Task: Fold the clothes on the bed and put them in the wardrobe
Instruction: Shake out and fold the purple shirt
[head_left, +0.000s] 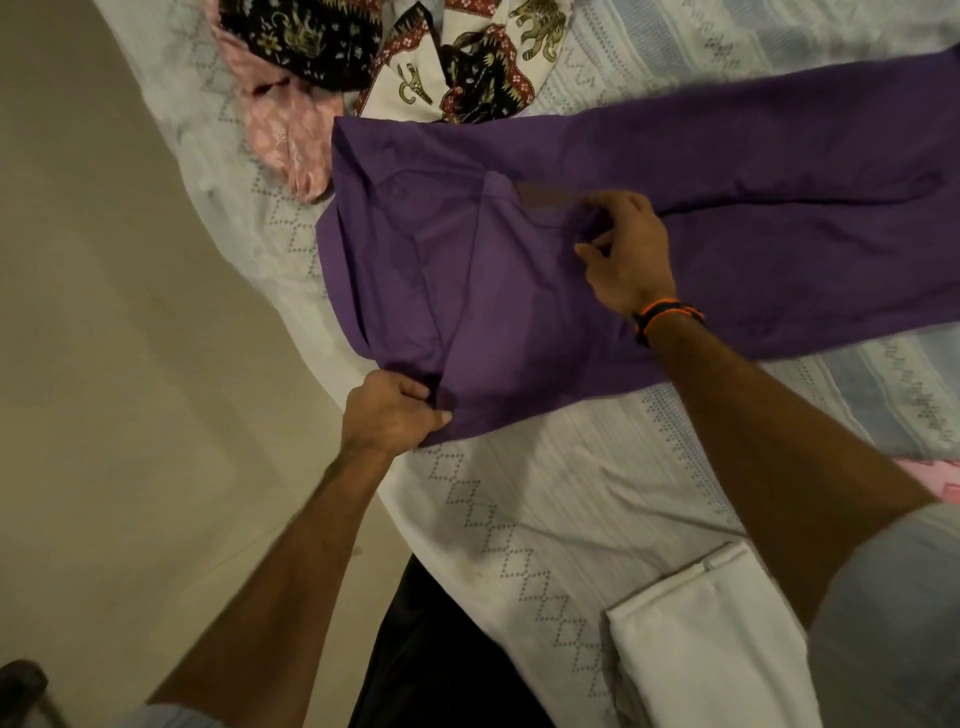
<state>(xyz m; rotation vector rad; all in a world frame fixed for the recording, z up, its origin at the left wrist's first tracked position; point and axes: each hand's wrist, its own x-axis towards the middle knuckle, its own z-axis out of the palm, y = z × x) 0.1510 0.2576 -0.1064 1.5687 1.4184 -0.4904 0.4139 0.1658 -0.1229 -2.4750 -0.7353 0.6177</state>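
Note:
A purple garment (519, 291) lies spread across the bed (519, 509), its long part reaching off to the right. My left hand (387, 413) grips its near corner at the bed's edge. My right hand (626, 249), with an orange-and-black band on the wrist, pinches a bunch of the purple cloth near the garment's middle. A pink garment (291, 130), a black patterned cloth (301, 36) and a white cloth printed with elephants (467, 67) lie heaped at the far end of the bed.
A folded white cloth (711, 639) sits on the bed at the near right. A bit of pink fabric (935, 478) shows at the right edge. Beige floor (130, 364) runs along the left of the bed.

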